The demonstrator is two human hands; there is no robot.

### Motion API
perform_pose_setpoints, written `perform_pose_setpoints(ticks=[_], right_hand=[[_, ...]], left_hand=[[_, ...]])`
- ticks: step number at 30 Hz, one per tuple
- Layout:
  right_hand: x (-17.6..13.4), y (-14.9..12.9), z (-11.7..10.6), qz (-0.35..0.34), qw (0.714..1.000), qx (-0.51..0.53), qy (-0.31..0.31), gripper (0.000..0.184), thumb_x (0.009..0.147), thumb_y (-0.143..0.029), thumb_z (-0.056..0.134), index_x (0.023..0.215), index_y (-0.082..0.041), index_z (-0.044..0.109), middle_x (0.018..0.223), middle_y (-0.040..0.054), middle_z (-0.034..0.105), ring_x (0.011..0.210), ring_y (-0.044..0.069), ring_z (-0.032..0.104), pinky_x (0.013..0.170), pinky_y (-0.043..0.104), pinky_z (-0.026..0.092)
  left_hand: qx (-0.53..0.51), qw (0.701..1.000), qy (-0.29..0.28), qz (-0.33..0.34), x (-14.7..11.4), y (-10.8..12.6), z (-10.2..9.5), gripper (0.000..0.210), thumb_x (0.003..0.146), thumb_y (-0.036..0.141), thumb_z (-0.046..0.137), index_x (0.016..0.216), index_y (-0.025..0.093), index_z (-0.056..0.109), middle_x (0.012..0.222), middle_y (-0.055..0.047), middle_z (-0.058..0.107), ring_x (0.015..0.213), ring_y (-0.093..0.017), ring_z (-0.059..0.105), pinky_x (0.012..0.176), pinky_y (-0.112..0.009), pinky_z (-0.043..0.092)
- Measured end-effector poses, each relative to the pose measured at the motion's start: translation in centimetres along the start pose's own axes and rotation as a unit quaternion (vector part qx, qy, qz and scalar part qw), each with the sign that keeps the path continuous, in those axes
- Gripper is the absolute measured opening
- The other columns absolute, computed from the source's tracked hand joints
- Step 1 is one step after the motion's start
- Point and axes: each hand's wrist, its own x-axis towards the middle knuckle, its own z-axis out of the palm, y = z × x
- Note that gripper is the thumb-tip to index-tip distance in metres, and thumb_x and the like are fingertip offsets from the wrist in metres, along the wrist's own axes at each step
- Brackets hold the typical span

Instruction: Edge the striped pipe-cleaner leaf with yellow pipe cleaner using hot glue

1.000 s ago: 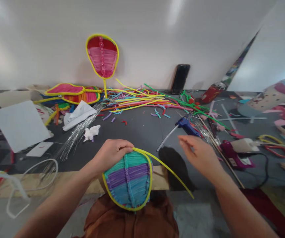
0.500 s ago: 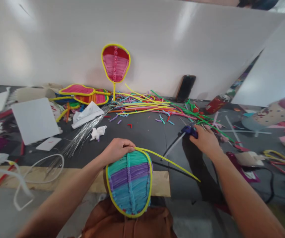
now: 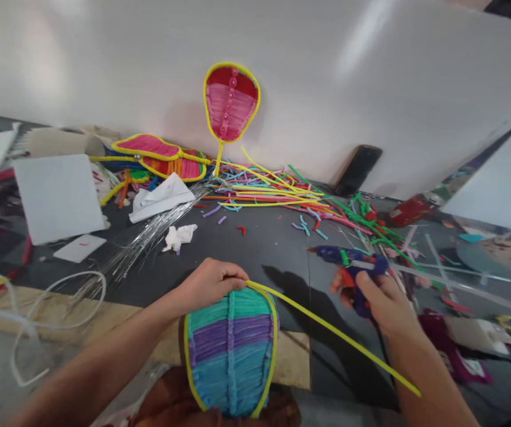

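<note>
My left hand (image 3: pixel 213 284) pinches the top edge of a rounded fan-like panel (image 3: pixel 211 347) wrapped in green, purple and blue fuzzy strips. Yellow pipe cleaner borders it, and a loose length of yellow pipe cleaner (image 3: pixel 344 332) runs from the pinched fingers down to the right, across my right forearm. In my right hand (image 3: pixel 386 302) is a blue and red hot glue gun (image 3: pixel 333 255), gripped by its handle, its nozzle pointing left above the dark table. A clear glue stick (image 3: pixel 433 276) seems to stick out behind it. The panel's lower end rests near my lap.
A pink and red fan (image 3: pixel 231 101) stands upright against the white wall. Pipe cleaners (image 3: pixel 277 190) lie heaped along the back, beside a phone (image 3: pixel 357 169) and a red can (image 3: pixel 415 207). Thin wires (image 3: pixel 149 231), crumpled tissue (image 3: pixel 179 237) and a white board (image 3: pixel 55 198) are left.
My right hand has lifted the glue gun and turned it so the nozzle points left, nearer the panel. The left hand keeps its pinch. The view has shifted slightly.
</note>
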Motion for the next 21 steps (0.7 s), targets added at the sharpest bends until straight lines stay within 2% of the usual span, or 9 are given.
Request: perform_pose_setpoints(ticks=[2,4,6,9,14,17,21], right_hand=[[0.0,-0.4,1.6,0.006,0.993,0.023,-0.115,0.048,0.080,-0.066,0.053,0.072,-0.019,0.062,0.065,0.0065,0.064,0.048,0.016,0.057,0.041,0.027,0.046],[0.3,-0.5,2.7,0.008,0.983,0.054,-0.175,0.050,0.077,-0.069,0.054,0.073,-0.020,0.060,0.064,0.0059,0.064,0.052,0.018,0.059,0.042,0.027,0.046],[0.6,-0.1,3.2,0.012,0.978,0.079,-0.191,0.047,0.079,-0.067,0.055,0.073,-0.020,0.059,0.063,0.0045,0.062,0.052,0.017,0.059,0.043,0.026,0.046],[0.8,1.3,3.2,0.025,0.968,0.111,-0.224,0.044,0.083,-0.061,0.055,0.073,-0.018,0.059,0.061,0.0026,0.058,0.047,0.013,0.054,0.043,0.024,0.045],[-0.2,2.2,2.9,0.055,0.943,0.187,-0.270,0.046,0.083,-0.058,0.059,0.112,-0.022,0.054,0.065,0.0010,0.059,0.047,0.013,0.050,0.041,0.022,0.040],[-0.6,1.6,3.0,0.053,0.938,0.186,-0.288,0.049,0.084,-0.055,0.060,0.120,-0.023,0.053,0.064,0.0009,0.060,0.046,0.012,0.050,0.042,0.022,0.040],[-0.8,1.4,3.3,0.026,0.947,0.143,-0.286,0.049,0.086,-0.055,0.057,0.122,-0.021,0.053,0.063,0.0005,0.057,0.049,0.013,0.051,0.045,0.023,0.041]], left_hand=[[0.001,1.000,-0.001,0.009,-0.3,0.0,0.0,0.020,0.084,0.028,0.057,0.088,0.023,0.075,0.080,0.003,0.076,0.073,-0.014,0.068,0.066,-0.019,0.048],[0.005,1.000,0.003,0.022,-0.5,0.0,0.0,0.019,0.085,0.027,0.057,0.088,0.023,0.075,0.080,0.003,0.076,0.073,-0.014,0.069,0.065,-0.018,0.048],[0.008,0.999,0.006,0.052,-0.7,0.1,0.0,0.018,0.085,0.025,0.058,0.086,0.023,0.075,0.082,0.002,0.076,0.078,-0.015,0.070,0.068,-0.019,0.050],[0.004,0.991,0.017,0.136,-1.0,0.4,-0.1,0.018,0.088,0.024,0.057,0.084,0.023,0.075,0.081,0.000,0.076,0.085,-0.016,0.071,0.080,-0.022,0.054],[-0.014,0.964,0.016,0.264,-1.6,1.1,-0.4,0.023,0.094,0.024,0.051,0.086,0.022,0.072,0.074,-0.002,0.076,0.072,-0.015,0.072,0.091,-0.033,0.055],[-0.034,0.959,-0.013,0.282,-1.6,1.4,-0.8,0.024,0.096,0.026,0.046,0.094,0.020,0.069,0.075,-0.005,0.075,0.075,-0.016,0.072,0.092,-0.037,0.055],[-0.050,0.960,-0.034,0.274,-1.2,1.4,-1.0,0.024,0.098,0.025,0.043,0.098,0.019,0.066,0.073,-0.007,0.075,0.075,-0.016,0.072,0.093,-0.040,0.054]])
